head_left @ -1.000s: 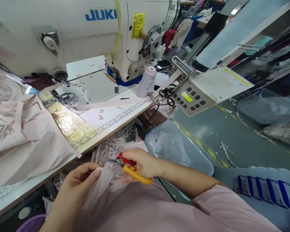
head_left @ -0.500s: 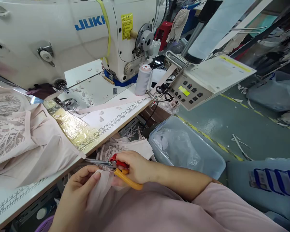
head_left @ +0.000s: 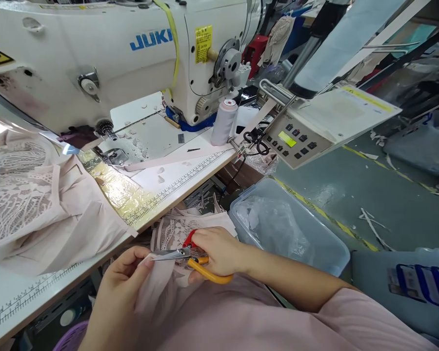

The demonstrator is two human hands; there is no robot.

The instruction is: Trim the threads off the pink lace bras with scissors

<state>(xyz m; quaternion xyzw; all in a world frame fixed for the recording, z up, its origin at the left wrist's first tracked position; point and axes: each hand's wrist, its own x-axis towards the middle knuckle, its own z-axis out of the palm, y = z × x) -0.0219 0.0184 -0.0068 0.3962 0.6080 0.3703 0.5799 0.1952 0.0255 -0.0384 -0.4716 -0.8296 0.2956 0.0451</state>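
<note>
Translucent plastic bin (head_left: 329, 248), right of centre: holds crumpled clear bag (head_left: 274, 226). Pale pink fabric (head_left: 159, 280), lower centre: left hand (head_left: 120, 278) pinches it. Red-and-orange scissors (head_left: 185, 253), lower centre: right hand (head_left: 219, 249) grips handles.

1. The left hand (head_left: 122, 280) pinches the edge of pale pink fabric (head_left: 158, 280) between thumb and fingers.
2. The right hand (head_left: 219, 251) grips scissors (head_left: 185, 252) with one red and one orange handle; their blades meet the fabric beside the left fingertips.
3. A JUKI sewing machine (head_left: 139, 63) stands on a white worktable (head_left: 185, 181) with a ruler-marked front edge.
4. A thread cone (head_left: 224, 124) stands near a control box (head_left: 302, 141) with a lit display.
5. A lace-panelled garment (head_left: 80, 209) lies at left.
</note>
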